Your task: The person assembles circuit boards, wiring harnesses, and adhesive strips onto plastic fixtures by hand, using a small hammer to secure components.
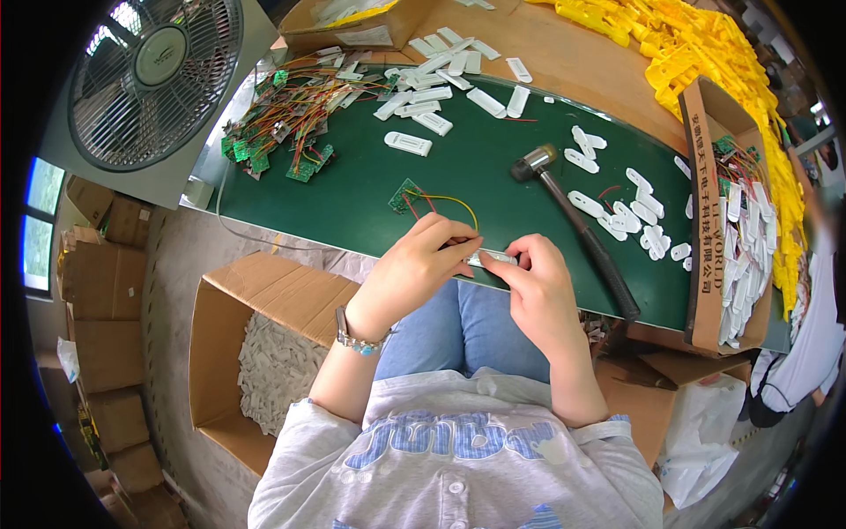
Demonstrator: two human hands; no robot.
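Note:
Close to the green table's front edge, my two hands meet over a small white plastic housing point(495, 257). My left hand point(428, 250) pinches its left end, where thin wires run in under the fingers. Its right end sits between the thumb and fingers of my right hand point(539, 271). Red and yellow wires point(471, 210) lead from my left fingers to a small green circuit board point(405, 196) lying on the table just beyond. My fingers cover much of the housing, so its inside is mostly hidden.
A hammer point(577, 225) lies right of my hands, among small white covers point(627, 212). Wired circuit boards point(291, 115) and white housings point(432, 88) are heaped at the back left. A carton point(705, 220) of assembled pieces stands right; another carton point(216, 353) holds white parts below left. A fan point(154, 79) stands far left.

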